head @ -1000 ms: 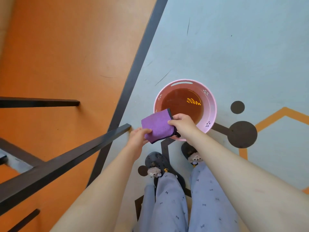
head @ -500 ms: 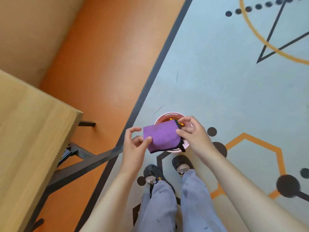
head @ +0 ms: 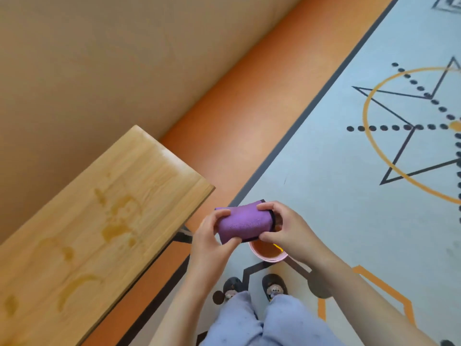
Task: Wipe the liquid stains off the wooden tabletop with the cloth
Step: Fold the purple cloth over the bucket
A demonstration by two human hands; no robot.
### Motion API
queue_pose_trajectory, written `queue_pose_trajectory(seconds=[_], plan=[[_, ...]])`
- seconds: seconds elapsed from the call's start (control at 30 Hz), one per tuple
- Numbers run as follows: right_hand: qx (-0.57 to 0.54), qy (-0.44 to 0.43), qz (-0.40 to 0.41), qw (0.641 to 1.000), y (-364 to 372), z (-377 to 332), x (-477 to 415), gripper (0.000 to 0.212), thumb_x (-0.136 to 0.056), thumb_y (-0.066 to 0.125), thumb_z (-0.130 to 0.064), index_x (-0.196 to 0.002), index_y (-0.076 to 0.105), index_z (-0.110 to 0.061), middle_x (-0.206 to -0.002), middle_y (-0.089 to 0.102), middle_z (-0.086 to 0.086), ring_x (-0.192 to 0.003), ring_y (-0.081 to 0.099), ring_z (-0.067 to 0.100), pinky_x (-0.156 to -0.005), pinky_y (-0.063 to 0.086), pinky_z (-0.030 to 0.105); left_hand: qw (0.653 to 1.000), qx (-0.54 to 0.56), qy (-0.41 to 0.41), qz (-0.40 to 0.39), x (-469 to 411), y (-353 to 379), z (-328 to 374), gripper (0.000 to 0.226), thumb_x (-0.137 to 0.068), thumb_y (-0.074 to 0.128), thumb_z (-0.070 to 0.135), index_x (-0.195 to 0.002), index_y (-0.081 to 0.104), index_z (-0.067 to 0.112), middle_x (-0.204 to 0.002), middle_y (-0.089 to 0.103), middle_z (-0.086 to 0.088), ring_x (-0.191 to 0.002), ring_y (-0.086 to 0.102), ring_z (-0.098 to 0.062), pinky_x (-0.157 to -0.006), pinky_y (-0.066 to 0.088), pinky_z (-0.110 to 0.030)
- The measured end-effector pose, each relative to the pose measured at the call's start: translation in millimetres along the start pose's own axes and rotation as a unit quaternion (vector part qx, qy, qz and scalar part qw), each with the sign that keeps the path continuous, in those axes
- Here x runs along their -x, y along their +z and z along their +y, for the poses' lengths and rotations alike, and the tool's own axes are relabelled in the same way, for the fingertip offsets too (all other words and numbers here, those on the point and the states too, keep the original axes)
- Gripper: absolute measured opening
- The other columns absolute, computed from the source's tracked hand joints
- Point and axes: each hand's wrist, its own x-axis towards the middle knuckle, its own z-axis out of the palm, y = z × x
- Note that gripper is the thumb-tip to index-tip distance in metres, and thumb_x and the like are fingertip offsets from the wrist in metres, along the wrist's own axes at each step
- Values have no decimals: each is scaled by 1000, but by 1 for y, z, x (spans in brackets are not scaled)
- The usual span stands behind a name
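Pale lilac-blue trousers (head: 282, 323) (tiny dark specks), dark slippers (head: 273, 283) with small animal faces

Purple cloth (head: 243, 224) at centre frame, a dark trim along its edges. At lower left, the wooden tabletop (head: 149, 171) is pale honey with fine grain, blotched by amber liquid stains (head: 119, 221). Just below the cloth there's a pink basin (head: 270, 258) with brown-orange liquid (head: 267, 248) in it. Upper left, a plain tan wall (head: 99, 58). Then a bright orange floor band (head: 224, 121), a dark grey stripe (head: 293, 127), and pale blue-grey flooring (head: 324, 196) at right, patterned with an orange ring (head: 366, 116), black dotted lines (head: 384, 127) and thin dark triangles (head: 384, 106). At the bottom, light lavender-blue trousers (head: 249, 320) speckled with tiny dark marks, and dark grey slippers (head: 274, 283).
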Motion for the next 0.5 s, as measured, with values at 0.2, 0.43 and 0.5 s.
queue_pose_trajectory(seconds=[0.2, 0.43, 0.5], plan=[[104, -99, -7, 990, 1, -44, 18, 12, -77, 70, -22, -87, 68, -27, -86, 56, -8, -82, 52, 3, -68, 42, 12, 999, 1, -29, 37, 36, -41, 6, 16, -83, 72, 18, -90, 68, 32, -80, 64, 11, -79, 59, -6, -69, 43, -13], [-26, 2, -151, 988, 9, -70, 9, 12, -82, 66, -17, -87, 61, -7, -80, 64, 7, -75, 63, 14, -75, 51, 31, 971, 171, -162, -30, 39, -75, -1, 5, -87, 68, 23, -91, 71, 24, -94, 72, 0, -94, 67, -17, -82, 48, -28], [-77, 34, -185, 979, 14, -79, 6, 13, -86, 63, -18, -94, 63, -8, -86, 68, 8, -81, 68, 16, -77, 56, 31, 952, 239, -186, -35, 39, -79, -2, 14, -89, 65, 21, -102, 69, 17, -99, 74, -6, -99, 69, -23, -90, 53, -39]])
